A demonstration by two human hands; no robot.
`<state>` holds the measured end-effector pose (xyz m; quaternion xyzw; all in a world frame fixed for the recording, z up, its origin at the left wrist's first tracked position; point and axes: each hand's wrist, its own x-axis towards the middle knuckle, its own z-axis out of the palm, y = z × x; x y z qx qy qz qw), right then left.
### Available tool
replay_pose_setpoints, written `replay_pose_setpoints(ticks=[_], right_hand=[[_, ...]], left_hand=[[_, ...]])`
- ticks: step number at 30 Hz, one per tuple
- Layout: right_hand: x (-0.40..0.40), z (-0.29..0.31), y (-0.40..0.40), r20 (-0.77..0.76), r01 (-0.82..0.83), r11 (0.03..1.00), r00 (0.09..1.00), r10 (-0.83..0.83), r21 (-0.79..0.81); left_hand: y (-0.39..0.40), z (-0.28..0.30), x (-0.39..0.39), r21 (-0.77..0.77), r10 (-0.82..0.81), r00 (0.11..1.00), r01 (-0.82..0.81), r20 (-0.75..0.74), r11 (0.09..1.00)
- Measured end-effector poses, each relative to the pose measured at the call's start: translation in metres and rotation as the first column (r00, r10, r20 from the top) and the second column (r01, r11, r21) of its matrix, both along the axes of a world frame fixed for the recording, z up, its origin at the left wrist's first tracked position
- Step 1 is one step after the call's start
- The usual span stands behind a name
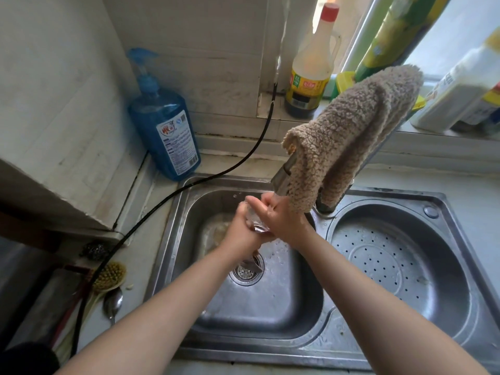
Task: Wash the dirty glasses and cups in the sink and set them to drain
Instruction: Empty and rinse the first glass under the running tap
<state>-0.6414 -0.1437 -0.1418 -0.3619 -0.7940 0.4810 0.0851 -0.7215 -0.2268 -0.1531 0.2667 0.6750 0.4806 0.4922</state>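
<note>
A clear glass is held between both hands over the left sink basin, just under the faucet spout. My left hand grips it from the left and below. My right hand wraps around it from the right, fingers curled over its upper part. Most of the glass is hidden by the hands. Water wets the basin floor around the drain strainer.
A brown fleecy cloth hangs over the faucet. The right basin holds a perforated steel strainer tray. Blue soap pump bottle stands at the back left. A black hose, brush and spoon lie on the left counter. Bottles line the windowsill.
</note>
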Motion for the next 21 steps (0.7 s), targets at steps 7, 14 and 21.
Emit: replay_pose_setpoints(ticks=[7, 14, 21], right_hand=[[0.022, 0.003, 0.000, -0.244, 0.154, 0.987, 0.960, -0.138, 0.047], [0.014, -0.006, -0.010, 0.120, 0.055, 0.883, 0.985, -0.124, 0.466], [0.028, -0.001, -0.007, -0.057, -0.146, 0.988, 0.988, 0.143, -0.059]], left_hand=[[-0.005, 0.010, -0.011, 0.008, -0.214, 0.851, 0.240, 0.480, 0.971], [0.002, -0.003, 0.006, -0.028, -0.206, 0.979, 0.206, 0.003, 0.978], [0.001, -0.004, -0.008, -0.027, -0.114, 0.993, 0.115, 0.013, 0.993]])
